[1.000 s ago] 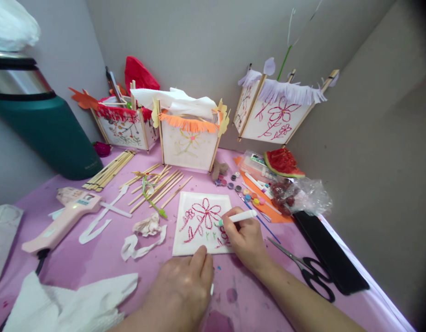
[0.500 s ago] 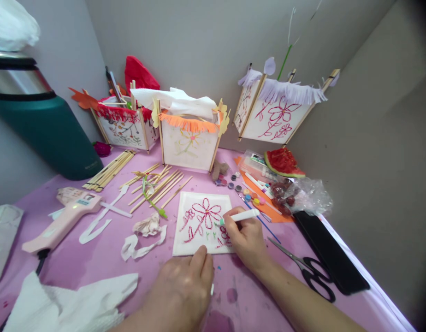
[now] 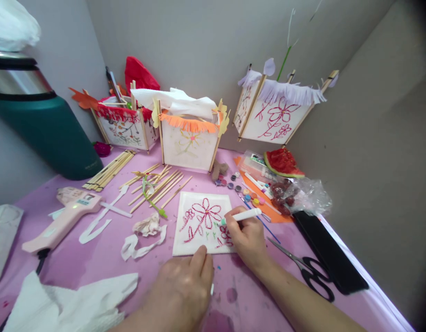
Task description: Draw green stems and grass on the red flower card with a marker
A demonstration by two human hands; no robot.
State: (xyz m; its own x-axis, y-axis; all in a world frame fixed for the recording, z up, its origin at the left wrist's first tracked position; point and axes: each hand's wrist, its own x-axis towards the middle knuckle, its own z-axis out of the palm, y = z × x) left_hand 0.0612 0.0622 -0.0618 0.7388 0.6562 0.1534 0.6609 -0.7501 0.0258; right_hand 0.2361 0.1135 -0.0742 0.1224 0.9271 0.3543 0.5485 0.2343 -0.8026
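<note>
While the right hand [image 3: 246,237] pinches a pen [image 3: 245,215], the card [image 3: 200,237] has red flowers [image 3: 206,213], some green marks [image 3: 209,236] and white left, but I can't tell the grip of the left hand [image 3: 185,282].

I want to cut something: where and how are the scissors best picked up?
Probably by the black handles, from above: their loops lie toward you, while the pointed blades face away and left. The right forearm runs close along the loops' near side, so straight down seems safest.

Light here: soft, even across the counter [image 3: 247,302]. Glare: small glints, plastic bag [image 3: 311,196]. Right wall [image 3: 368,138]: dim, upper corner black. Bottle [image 3: 43,133], left edge: stretched aslant.
</note>
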